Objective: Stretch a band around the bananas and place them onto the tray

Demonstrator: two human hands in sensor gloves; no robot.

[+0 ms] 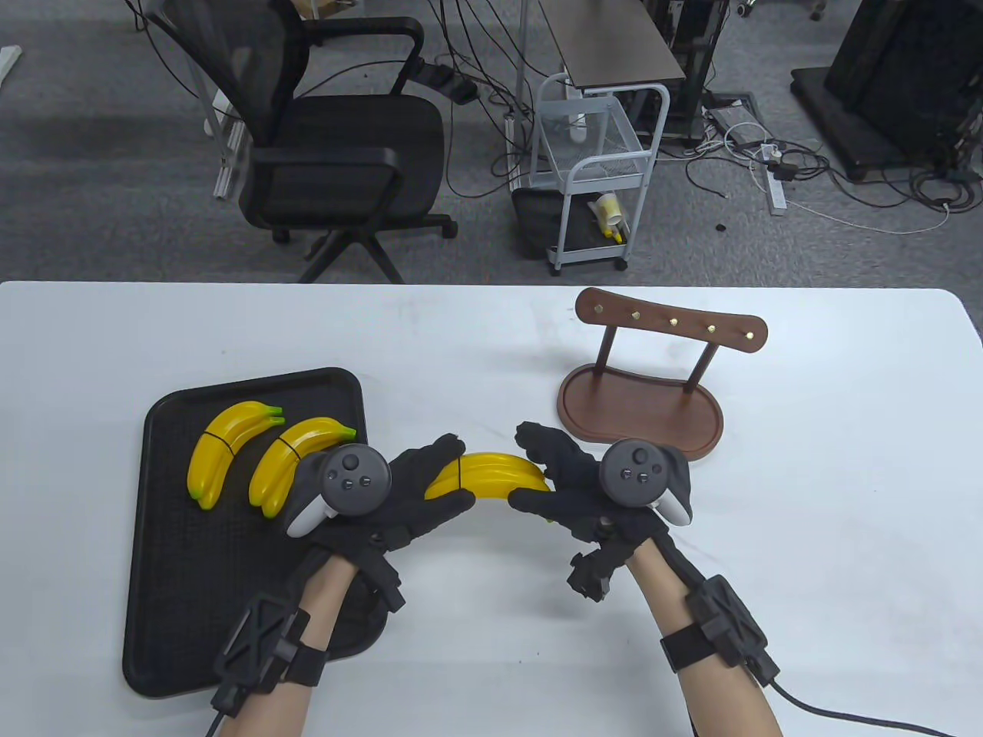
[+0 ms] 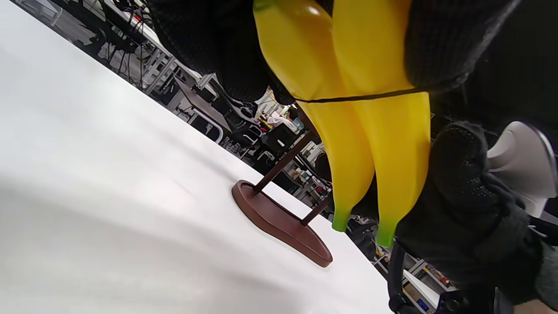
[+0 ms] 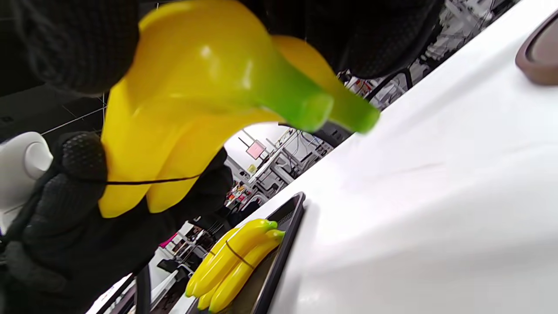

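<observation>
Both hands, left hand (image 1: 418,491) and right hand (image 1: 572,484), palms facing, gripping opposite ends of banded bananas (image 1: 491,476).

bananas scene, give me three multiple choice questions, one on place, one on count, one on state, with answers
1. Where is the wooden stand?
A. on the tray
B. on the table, right of the tray
C. on the chair

2. How many banana bunches lie on the tray?
A. two
B. four
C. none

3. What is the state of the held bunch?
A. unbanded, lying on the table
B. lying on the tray
C. banded, gripped by both hands

Answers: 1 B, it stands on the white table. 2 A, two bunches lie there. 3 C, left hand and right hand grip it, with the band around it.
</observation>
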